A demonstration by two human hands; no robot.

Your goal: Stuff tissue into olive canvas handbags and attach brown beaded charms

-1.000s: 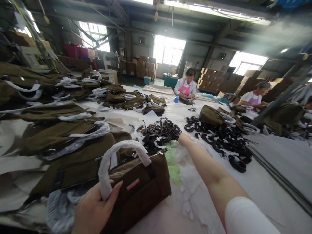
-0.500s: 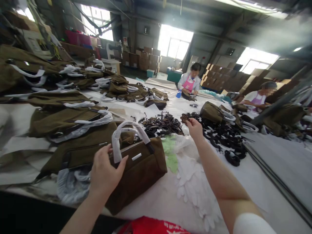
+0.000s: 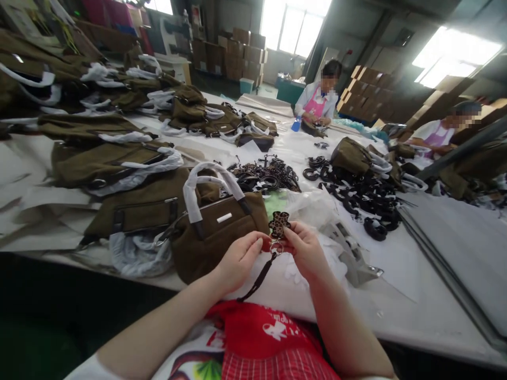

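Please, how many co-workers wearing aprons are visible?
2: a person in a pink apron, upper middle; another person in a purple apron, far right. Others may be hidden.

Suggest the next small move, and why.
I'd probably bring the leopard-print charm toward the wrapped handles of the brown handbag: the right hand pinches the charm, the left hand has its fingertips beside it, a dark strap hangs below, and the handbag stands close by, handles up.

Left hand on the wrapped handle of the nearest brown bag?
No: the left hand is at the metal ring of the leopard-print bear charm, apart from the wrapped handle.
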